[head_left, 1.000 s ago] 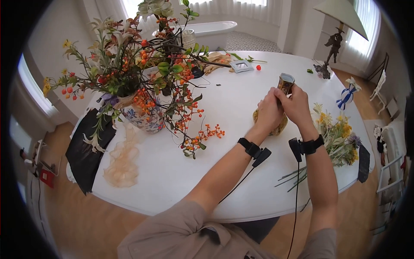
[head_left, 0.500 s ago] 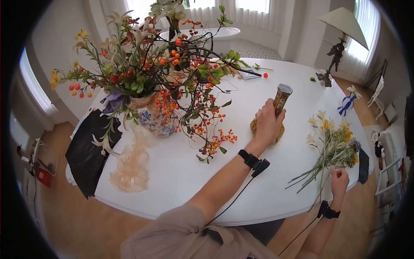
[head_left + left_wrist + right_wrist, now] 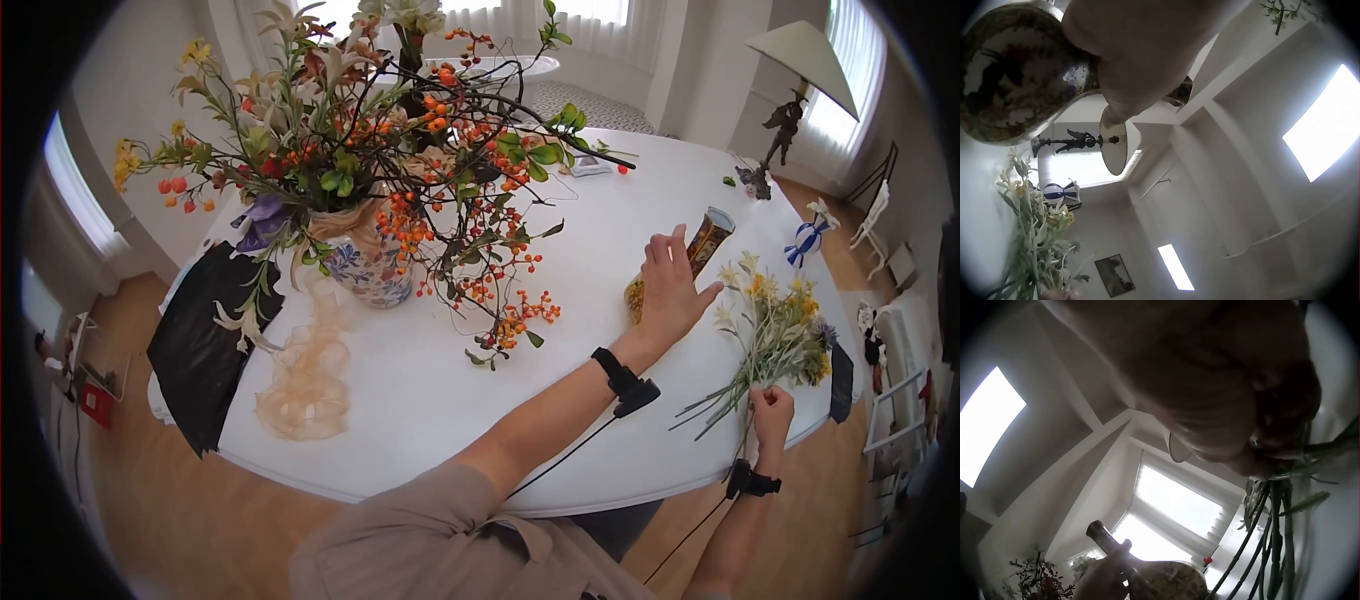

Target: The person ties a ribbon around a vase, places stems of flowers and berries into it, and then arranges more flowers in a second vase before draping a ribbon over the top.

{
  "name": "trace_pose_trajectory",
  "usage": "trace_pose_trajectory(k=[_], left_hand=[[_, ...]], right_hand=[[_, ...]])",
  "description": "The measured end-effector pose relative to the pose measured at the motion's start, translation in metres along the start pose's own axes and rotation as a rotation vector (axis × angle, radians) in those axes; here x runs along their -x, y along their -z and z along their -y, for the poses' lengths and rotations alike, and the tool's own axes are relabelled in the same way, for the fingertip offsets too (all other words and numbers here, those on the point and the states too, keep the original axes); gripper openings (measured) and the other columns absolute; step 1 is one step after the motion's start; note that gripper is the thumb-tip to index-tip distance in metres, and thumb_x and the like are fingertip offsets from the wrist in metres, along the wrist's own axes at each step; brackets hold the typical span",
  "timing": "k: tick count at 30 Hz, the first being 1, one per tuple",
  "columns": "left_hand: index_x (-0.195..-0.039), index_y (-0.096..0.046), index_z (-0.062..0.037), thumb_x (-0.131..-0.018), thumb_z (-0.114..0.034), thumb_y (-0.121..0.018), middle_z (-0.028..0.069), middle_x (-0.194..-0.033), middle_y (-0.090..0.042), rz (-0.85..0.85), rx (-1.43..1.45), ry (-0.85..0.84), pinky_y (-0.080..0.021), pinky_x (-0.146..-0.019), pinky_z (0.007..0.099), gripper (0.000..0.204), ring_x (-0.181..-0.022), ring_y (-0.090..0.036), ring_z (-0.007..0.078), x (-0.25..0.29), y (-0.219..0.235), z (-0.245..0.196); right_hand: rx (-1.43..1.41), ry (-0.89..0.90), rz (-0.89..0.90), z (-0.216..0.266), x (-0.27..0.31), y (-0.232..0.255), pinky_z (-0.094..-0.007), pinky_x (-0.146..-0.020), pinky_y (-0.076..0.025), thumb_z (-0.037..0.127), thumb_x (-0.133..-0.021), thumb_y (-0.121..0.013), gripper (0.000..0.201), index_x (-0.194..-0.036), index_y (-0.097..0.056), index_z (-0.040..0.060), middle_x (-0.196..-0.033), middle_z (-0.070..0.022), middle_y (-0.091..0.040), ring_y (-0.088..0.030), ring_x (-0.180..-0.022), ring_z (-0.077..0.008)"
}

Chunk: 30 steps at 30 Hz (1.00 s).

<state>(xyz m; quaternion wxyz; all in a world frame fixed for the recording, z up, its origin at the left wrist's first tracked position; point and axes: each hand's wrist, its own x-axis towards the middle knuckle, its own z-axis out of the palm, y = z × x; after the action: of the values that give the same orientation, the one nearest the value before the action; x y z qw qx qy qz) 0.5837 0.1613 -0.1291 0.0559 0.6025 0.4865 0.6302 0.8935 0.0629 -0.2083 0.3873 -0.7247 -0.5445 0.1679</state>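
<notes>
Right hand [image 3: 771, 408]: nearest the person, at the table's near right edge; fingers curled round the lower stems of the flower bunch, which the right wrist view shows pinched under the fingertips [image 3: 1272, 434]
Flower bunch [image 3: 785, 335]: yellow, white and purple blooms on long green stems, lying on the table with the heads pointing away from the person and the stem ends fanned out toward the near edge
Left hand [image 3: 672, 290]: further in, to the left of the bunch; fingers spread and straight, palm laid against the near side of the narrow-necked vase, thumb stretched toward the flower heads
Narrow-necked vase [image 3: 700, 253]: gold and dark patterned, round belly and slim neck, leaning to the right behind the left hand, its base on the table; in the left wrist view the belly [image 3: 1019, 72] sits just under the palm
Table [image 3: 420, 400]: round, white, carries everything here
Peach ribbon [image 3: 300, 370]: a sheer crumpled heap near the left front of the table
Black sheet [image 3: 200, 340]: hangs over the left edge, just beside the ribbon
Blue and white vase [image 3: 370, 272]: past the ribbon, packed with a big arrangement of orange berry branches [image 3: 470, 200], lilies and green leaves that spreads over the middle of the table
Blue and white bow [image 3: 805, 238]: at the far right edge, beyond the bunch
Lamp [image 3: 790, 80]: figurine base and pale shade, farthest back on the right
</notes>
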Motion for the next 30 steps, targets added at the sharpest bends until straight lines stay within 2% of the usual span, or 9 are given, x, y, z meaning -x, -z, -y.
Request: trace_pose_trajectory(k=[3, 5, 7, 8, 11, 14, 21, 26, 30], left_hand=[[-0.123, -0.052, -0.0016, -0.083, -0.016, -0.082, 0.0168, -0.107, -0.050, -0.206, -0.130, -0.164, -0.050, -0.085, 0.0458, 0.053, -0.091, -0.058, 0.0327, -0.003, 0.025, -0.047], [-0.118, -0.056, -0.0021, -0.085, -0.012, -0.077, 0.0170, -0.100, -0.053, 0.050, 0.454, -0.168, -0.053, -0.078, 0.0433, 0.040, -0.085, -0.061, 0.0314, 0.024, 0.018, -0.066], [-0.108, -0.060, -0.0007, -0.090, -0.011, -0.070, 0.0187, -0.095, -0.059, 0.477, 0.624, 0.115, -0.055, -0.074, 0.0396, 0.023, -0.082, -0.066, 0.0303, 0.056, 0.009, -0.086], [-0.108, -0.060, -0.0007, -0.090, -0.011, -0.070, 0.0187, -0.095, -0.059, 0.491, 0.635, 0.119, -0.055, -0.074, 0.0396, 0.023, -0.082, -0.066, 0.0303, 0.072, -0.005, -0.080], [-0.108, -0.065, 0.0041, -0.097, -0.017, -0.065, 0.0186, -0.101, -0.068, 0.860, 0.619, 0.397, -0.056, -0.080, 0.0375, 0.024, -0.088, -0.070, 0.0268, 0.128, -0.064, -0.042], [-0.124, -0.067, 0.0037, -0.096, -0.019, -0.068, 0.0182, -0.108, -0.066, 1.026, 0.639, 0.324, -0.056, -0.083, 0.0361, 0.036, -0.090, -0.068, 0.0234, 0.164, -0.110, 0.001], [-0.137, -0.063, -0.0087, -0.091, -0.018, -0.075, 0.0144, -0.112, -0.053, 1.071, 0.375, 0.215, -0.057, -0.080, 0.0368, 0.049, -0.086, -0.066, 0.0225, 0.149, -0.065, -0.022], [-0.138, -0.064, -0.0119, -0.091, -0.016, -0.072, 0.0189, -0.113, -0.052, 0.951, 0.163, -0.085, -0.056, -0.079, 0.0374, 0.048, -0.080, -0.065, 0.0294, 0.164, -0.067, -0.020], [-0.129, -0.069, -0.0053, -0.090, -0.017, -0.072, 0.0109, -0.101, -0.056, 0.952, 0.342, 0.144, -0.052, -0.074, 0.0326, 0.041, -0.073, -0.060, 0.0210, 0.158, -0.080, -0.012]], right_hand=[[-0.221, -0.132, 0.097, 0.014, -0.004, 0.012, -0.0264, -0.040, -0.036, 0.023, -0.094, -0.075, 0.033, -0.073, -0.058, 0.0047, -0.062, -0.0017, -0.058, -0.046, -0.043, -0.0083], [-0.498, -0.225, 0.132, 0.024, -0.007, 0.017, -0.0239, -0.037, -0.034, 0.022, -0.098, -0.070, 0.027, -0.079, -0.061, 0.0066, -0.063, 0.0001, -0.058, -0.044, -0.040, -0.0067], [-0.593, -0.249, 0.147, 0.032, -0.012, 0.015, -0.0230, -0.037, -0.033, 0.023, -0.100, -0.069, 0.024, -0.083, -0.062, 0.0068, -0.065, 0.0009, -0.059, -0.044, -0.041, -0.0056], [-0.683, -0.269, 0.154, 0.037, -0.015, 0.017, -0.0221, -0.037, -0.033, 0.024, -0.101, -0.067, 0.023, -0.086, -0.064, 0.0070, -0.067, 0.0017, -0.060, -0.044, -0.042, -0.0045], [-0.920, -0.282, 0.162, 0.047, -0.011, 0.022, -0.0199, -0.038, -0.033, 0.025, -0.104, -0.065, 0.021, -0.093, -0.066, 0.0068, -0.071, 0.0027, -0.062, -0.045, -0.045, -0.0025], [-0.992, -0.276, 0.134, 0.062, -0.001, 0.017, -0.0219, -0.043, -0.037, 0.021, -0.102, -0.066, 0.017, -0.094, -0.068, 0.0059, -0.073, 0.0002, -0.065, -0.048, -0.049, -0.0045], [-0.969, -0.258, 0.069, 0.080, -0.002, 0.046, -0.0217, -0.042, -0.035, 0.017, -0.099, -0.067, 0.013, -0.092, -0.067, 0.0054, -0.072, 0.0000, -0.065, -0.046, -0.048, -0.0047], [-0.954, -0.131, 0.036, 0.111, -0.015, 0.087, -0.0209, -0.042, -0.034, 0.018, -0.099, -0.068, 0.015, -0.091, -0.068, 0.0051, -0.072, 0.0006, -0.064, -0.045, -0.046, -0.0038], [-0.844, -0.027, 0.040, 0.141, -0.025, 0.110, -0.0210, -0.041, -0.032, 0.020, -0.099, -0.069, 0.017, -0.091, -0.069, 0.0046, -0.071, 0.0013, -0.064, -0.044, -0.045, -0.0031]])
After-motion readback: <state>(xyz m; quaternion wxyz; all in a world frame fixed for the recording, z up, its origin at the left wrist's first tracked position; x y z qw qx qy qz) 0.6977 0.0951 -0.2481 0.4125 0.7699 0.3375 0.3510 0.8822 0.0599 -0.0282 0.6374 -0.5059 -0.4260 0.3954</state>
